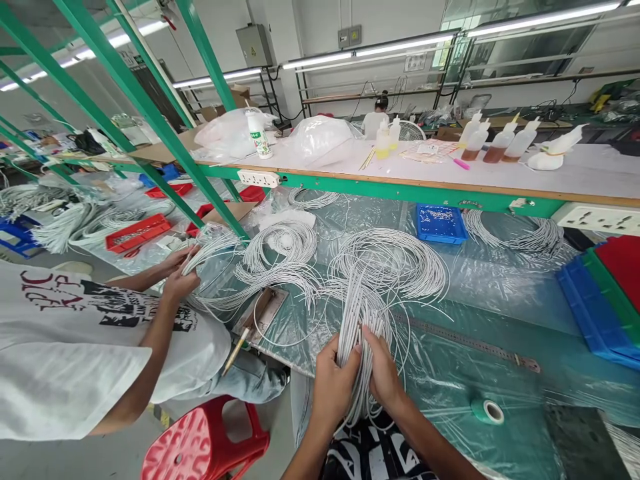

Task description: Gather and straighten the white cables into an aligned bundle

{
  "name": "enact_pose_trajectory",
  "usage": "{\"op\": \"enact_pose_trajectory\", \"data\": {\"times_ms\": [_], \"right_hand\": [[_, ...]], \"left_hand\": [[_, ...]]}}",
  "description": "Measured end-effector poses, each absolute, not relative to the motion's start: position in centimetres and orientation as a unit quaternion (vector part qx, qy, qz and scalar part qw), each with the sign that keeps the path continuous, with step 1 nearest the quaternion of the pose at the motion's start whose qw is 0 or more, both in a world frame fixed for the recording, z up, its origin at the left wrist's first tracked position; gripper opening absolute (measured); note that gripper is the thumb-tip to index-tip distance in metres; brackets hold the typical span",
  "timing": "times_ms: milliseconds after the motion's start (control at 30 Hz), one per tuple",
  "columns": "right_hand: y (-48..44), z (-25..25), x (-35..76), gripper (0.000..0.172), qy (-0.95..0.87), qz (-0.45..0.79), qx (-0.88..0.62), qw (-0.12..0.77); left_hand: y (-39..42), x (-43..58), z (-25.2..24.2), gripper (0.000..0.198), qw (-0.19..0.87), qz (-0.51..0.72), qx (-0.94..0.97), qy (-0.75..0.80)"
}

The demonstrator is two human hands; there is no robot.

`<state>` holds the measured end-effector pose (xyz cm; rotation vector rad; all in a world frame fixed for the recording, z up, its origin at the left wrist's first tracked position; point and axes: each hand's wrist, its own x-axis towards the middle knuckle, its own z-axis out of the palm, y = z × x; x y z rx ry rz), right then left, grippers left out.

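Note:
A thick bundle of thin white cables stands up between my two hands at the near edge of the table. My left hand wraps round the left side of the bundle, thumb across its front. My right hand closes on the right side, its fingertips pressed in among the cables. The lower lengths hang toward my lap. Just behind, a large coil of white cables lies on the plastic-covered table, with another coil to its left.
A steel ruler and a green tape roll lie to the right. Blue and green bins stand at the far right, a blue tray under the shelf. At left, a co-worker handles cables beside a red stool.

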<state>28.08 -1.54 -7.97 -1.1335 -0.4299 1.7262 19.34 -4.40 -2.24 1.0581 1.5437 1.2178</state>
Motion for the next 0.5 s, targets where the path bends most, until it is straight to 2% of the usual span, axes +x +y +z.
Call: {"op": "enact_pose_trajectory", "data": {"times_ms": [200,500], "right_hand": [[-2.3,-9.0,28.1,0.05,-0.238,0.704,-0.474,0.473],[-2.3,-8.0,27.7,0.057,-0.271,0.701,-0.474,0.459]], "left_hand": [[-4.0,18.9,-2.0,0.026,0.42,0.525,0.399,0.624],[-3.8,18.9,-1.5,0.026,0.343,0.477,0.481,0.651]]}}
